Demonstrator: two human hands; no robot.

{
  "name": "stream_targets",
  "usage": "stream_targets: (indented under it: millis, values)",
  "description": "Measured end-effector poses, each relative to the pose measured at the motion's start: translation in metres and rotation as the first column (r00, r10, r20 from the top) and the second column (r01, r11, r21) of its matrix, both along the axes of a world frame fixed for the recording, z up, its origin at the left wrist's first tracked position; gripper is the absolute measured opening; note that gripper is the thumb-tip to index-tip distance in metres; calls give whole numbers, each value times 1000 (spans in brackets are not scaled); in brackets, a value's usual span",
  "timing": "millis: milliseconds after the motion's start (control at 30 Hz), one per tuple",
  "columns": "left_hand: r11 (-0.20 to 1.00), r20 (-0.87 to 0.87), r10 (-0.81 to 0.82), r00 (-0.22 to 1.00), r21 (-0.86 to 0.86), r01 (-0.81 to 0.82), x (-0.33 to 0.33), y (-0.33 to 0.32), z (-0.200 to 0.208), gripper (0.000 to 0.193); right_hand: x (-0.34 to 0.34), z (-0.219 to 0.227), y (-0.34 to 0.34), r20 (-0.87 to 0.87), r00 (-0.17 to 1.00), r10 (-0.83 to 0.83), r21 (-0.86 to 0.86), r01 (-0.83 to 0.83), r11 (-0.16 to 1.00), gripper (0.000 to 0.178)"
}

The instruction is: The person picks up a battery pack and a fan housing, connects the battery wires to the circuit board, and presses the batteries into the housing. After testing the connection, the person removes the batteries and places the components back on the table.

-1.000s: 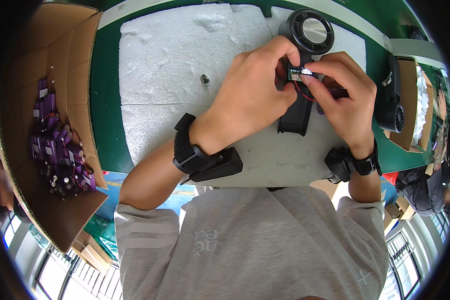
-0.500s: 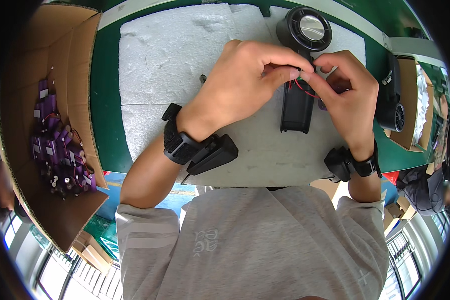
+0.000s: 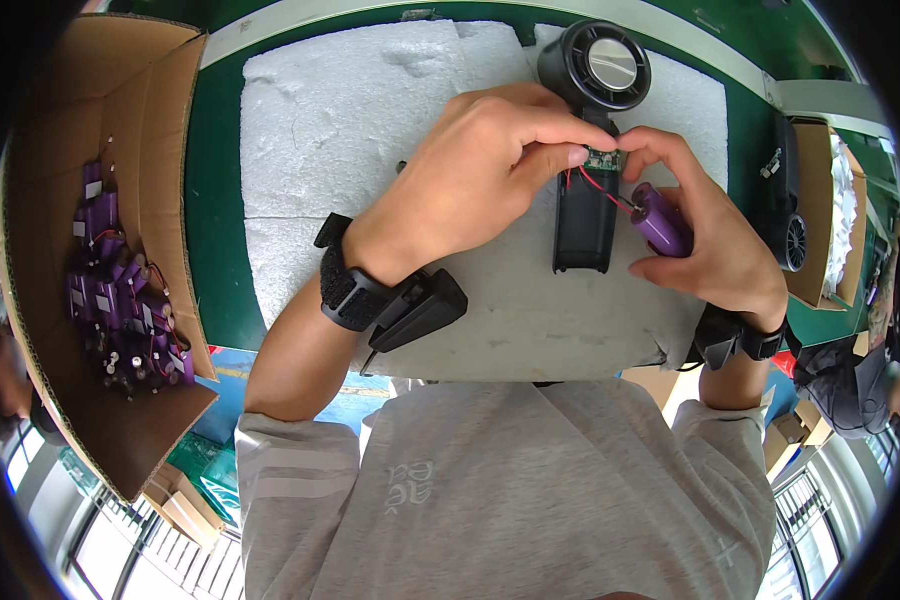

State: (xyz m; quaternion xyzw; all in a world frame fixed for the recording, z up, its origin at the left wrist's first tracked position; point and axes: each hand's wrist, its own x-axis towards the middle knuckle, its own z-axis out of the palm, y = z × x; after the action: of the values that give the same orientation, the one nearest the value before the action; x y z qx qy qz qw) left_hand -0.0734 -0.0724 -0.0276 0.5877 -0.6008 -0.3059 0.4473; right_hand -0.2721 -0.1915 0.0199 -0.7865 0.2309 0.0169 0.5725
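A black handheld fan (image 3: 595,70) with a round head and silver centre lies on the work surface, its handle (image 3: 582,230) an open shell pointing toward me. A small green circuit board (image 3: 603,160) shows at the top of the handle. My left hand (image 3: 480,175) is closed over the fan's neck, with thumb and forefinger at the board's left edge; the other fingertips are hidden. Red and dark wires (image 3: 598,185) run from the board to a purple cylindrical battery (image 3: 660,220). My right hand (image 3: 715,225) holds that battery between thumb and fingers, its forefinger reaching to the board's right edge.
An open cardboard box (image 3: 150,120) at left contains several purple batteries (image 3: 120,290). White foam sheets (image 3: 340,130) cover the green table (image 3: 215,200). At right lie another black fan (image 3: 785,215) and a carton (image 3: 838,230) with white packing. A person (image 3: 850,375) is beyond.
My right hand has turned and opened out from its pinch near the board, bringing the purple battery into view. The left hand stays at the fan's neck, and the green board is more exposed.
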Motion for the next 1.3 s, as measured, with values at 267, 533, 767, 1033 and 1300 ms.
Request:
stream_targets:
  millis: [267, 533, 767, 1033, 1300]
  values:
    - [1000, -134, 11, 991, 8, -10, 16, 2, 1, 31, -1, 0, -16, -180, 946, -271, 167, 301, 939, 32]
    - [989, -161, 119, 980, 108, -102, 8, 2, 2, 34, 8, -8, 7, 129, 959, -252, -647, 274, 711, 24]
    - [987, -143, 134, 981, 105, -119, 8, 1, 2, 33, 5, -18, 11, 238, 971, 5, -796, 192, 575, 16]
    - [990, -95, 128, 987, 63, -122, 7, 3, 4, 33, 14, -10, 24, 168, 986, 21, -867, 137, 480, 13]
    - [991, -120, 111, 987, 92, -100, 4, 1, 7, 34, 13, -16, 24, 119, 992, -51, -886, 129, 445, 13]
